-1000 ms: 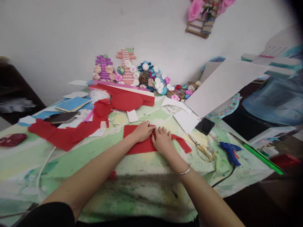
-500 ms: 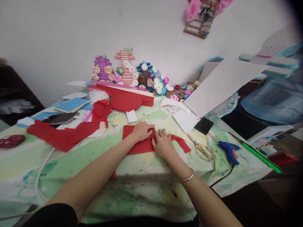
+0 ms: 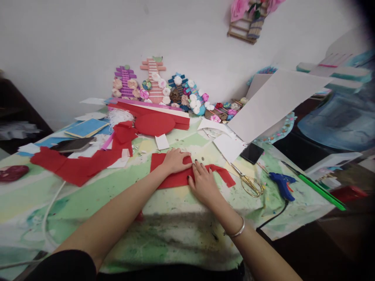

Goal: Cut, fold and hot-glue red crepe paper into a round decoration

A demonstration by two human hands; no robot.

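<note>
A red paper piece (image 3: 172, 180) lies flat on the paint-stained green table cover (image 3: 88, 195) in front of me. My left hand (image 3: 175, 160) rests palm down on its upper part, fingers together pointing right. My right hand (image 3: 202, 181) presses flat on the paper's right part, fingers stretched out, with a silver bracelet (image 3: 236, 232) on the wrist. A narrow red strip (image 3: 224, 174) of the same paper runs out to the right of my right hand.
Gold scissors (image 3: 249, 182), a blue glue gun (image 3: 280, 184) with a black cord, a dark phone (image 3: 252, 153) and white cards (image 3: 228, 147) lie to the right. More red paper (image 3: 73, 166) and a red disc (image 3: 155, 124) lie left and behind. Paper-flower crafts (image 3: 164, 90) line the wall.
My right hand has slid a little toward me and spread flatter on the red paper. My left hand stays pressed on the paper's upper part.
</note>
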